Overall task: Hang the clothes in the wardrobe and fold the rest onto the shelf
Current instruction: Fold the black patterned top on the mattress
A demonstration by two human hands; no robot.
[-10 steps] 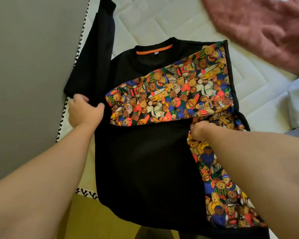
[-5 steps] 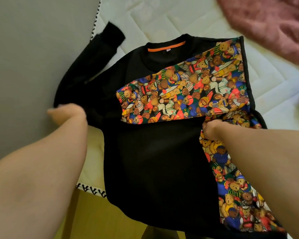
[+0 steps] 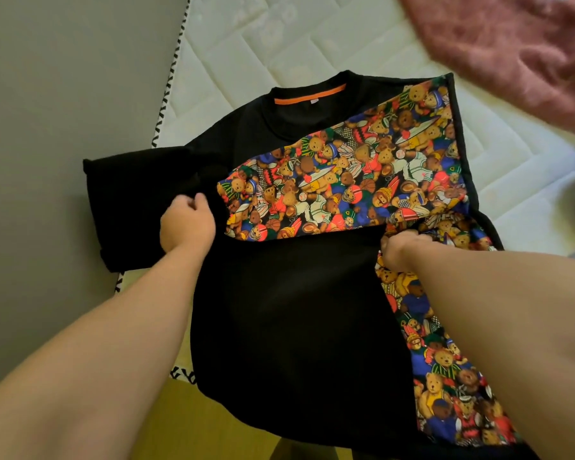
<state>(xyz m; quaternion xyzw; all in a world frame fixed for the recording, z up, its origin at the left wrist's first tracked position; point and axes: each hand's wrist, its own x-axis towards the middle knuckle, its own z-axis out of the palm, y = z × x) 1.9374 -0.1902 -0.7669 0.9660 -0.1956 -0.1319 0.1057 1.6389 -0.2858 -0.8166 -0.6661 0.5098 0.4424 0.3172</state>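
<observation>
While the soft black sweatshirt (image 3: 289,310) with its teddy-bear print lies flat on the quilted white mattress (image 3: 246,44), the left hand (image 3: 186,227) grips its sleeve (image 3: 130,200) at 9 o'clock and the right hand (image 3: 402,250) pinches the printed fold. The sleeve, earlier reaching toward 11 o'clock, now lies folded sideways.

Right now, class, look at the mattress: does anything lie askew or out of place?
The sweatshirt lies skewed: its black sleeve juts past the mattress side edge, and its hem overhangs the near edge. Nothing looks damaged.
</observation>
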